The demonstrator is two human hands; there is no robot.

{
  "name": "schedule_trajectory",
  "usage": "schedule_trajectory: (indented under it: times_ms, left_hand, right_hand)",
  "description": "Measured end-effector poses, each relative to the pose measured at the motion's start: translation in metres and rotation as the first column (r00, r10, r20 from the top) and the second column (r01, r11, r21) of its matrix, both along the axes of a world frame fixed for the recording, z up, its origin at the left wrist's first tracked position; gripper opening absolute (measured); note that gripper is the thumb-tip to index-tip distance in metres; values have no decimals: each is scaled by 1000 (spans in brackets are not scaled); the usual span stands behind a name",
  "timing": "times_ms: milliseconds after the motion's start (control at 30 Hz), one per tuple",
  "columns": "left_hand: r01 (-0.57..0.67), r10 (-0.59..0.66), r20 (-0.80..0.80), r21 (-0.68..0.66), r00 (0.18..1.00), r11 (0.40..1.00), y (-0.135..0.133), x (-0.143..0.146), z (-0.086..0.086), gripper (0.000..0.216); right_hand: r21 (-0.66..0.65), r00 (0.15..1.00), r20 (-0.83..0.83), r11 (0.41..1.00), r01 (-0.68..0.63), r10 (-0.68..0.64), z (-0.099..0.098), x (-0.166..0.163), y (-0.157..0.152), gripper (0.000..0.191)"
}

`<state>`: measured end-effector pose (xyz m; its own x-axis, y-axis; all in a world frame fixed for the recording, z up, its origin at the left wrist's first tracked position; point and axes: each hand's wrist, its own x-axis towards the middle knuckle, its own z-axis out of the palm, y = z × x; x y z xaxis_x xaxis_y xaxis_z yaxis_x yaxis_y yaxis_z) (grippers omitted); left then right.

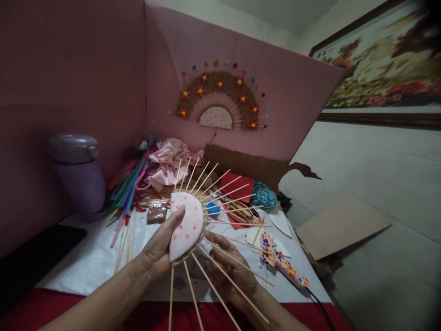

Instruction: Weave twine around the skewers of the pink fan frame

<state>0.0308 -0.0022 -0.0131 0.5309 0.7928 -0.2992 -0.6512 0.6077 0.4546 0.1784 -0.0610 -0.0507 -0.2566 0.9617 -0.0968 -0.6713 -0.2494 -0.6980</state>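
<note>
My left hand (pixel 159 246) grips a pink half-round pad with red dots (pixel 186 225), thumb pressed on its face. Thin wooden sticks (pixel 220 184) fan out from the pad's curved edge, which is bound with woven straw. My right hand (pixel 230 271) sits behind and below the sticks, fingers curled among them at the woven rim. A finished fan-shaped piece with red flowers (pixel 218 99) hangs on the pink wall behind.
A purple flask (pixel 77 172) stands at the left. Coloured pipe cleaners (pixel 129 188), pink cloth (pixel 170 163), red paper (pixel 237 186), a blue yarn ball (pixel 262 195) and a flowered glue gun (pixel 280 262) lie on the white sheet (pixel 86 262). Cardboard (pixel 339 225) lies on the floor, right.
</note>
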Motion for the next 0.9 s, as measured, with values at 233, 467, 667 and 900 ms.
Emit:
schedule_trajectory:
  times_ms: [233,467,667,900]
  left_hand:
    - [-24,24,4,68,1000,997,3,1,-3,32]
    - [-47,47,4,75,999,996,2,3,-3,26]
    - [-80,82,-27,70,996,994,1,2,-5,22]
    - [-101,107,-55,98,993,990,0,4,-2,21]
  right_hand:
    - [27,995,53,996,81,-83,-4,-1,2,35]
    - [27,983,106,989,146,-148,-2,-5,0,34]
    - [60,969,148,980,189,-196,-2,-7,-2,28]
    - [176,952,168,958,227,-256,-4,-8,-2,28]
